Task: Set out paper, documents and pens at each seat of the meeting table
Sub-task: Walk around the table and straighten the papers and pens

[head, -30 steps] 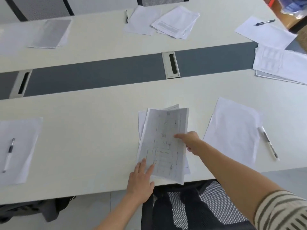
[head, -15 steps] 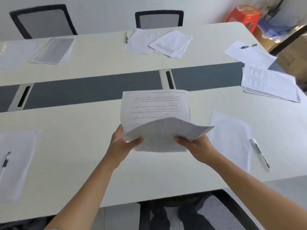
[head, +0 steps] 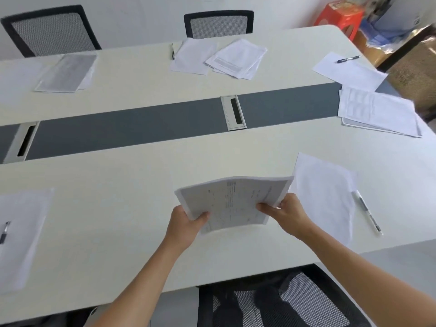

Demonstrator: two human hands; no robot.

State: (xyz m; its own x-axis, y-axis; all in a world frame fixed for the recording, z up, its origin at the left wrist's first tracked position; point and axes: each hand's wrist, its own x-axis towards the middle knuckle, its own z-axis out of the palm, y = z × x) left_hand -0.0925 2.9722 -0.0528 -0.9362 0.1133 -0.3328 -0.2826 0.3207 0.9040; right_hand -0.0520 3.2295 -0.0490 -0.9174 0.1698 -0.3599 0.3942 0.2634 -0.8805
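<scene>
With left hand [head: 185, 224] and right hand [head: 286, 215], gripping documents [head: 233, 199] by opposite ends, thumbs on top, fingers curled beneath; held clear of tabletop [head: 118, 197] just left of sheet [head: 325, 185], pen [head: 366, 212] right of sheet, probably to square the stack before laying it at this seat. Forearms stretched forward, wrists turned inward.

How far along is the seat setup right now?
Looks done: the far middle seat has blank paper, printed documents and a black pen; the right-end papers and dark pen match. In hand: left hand and right hand hold a document stack at the near seat, beside its blank sheet and white pen. Left: set it down; the near-left sheet and pen show no documents, and the far-left documents show no pen.
</scene>
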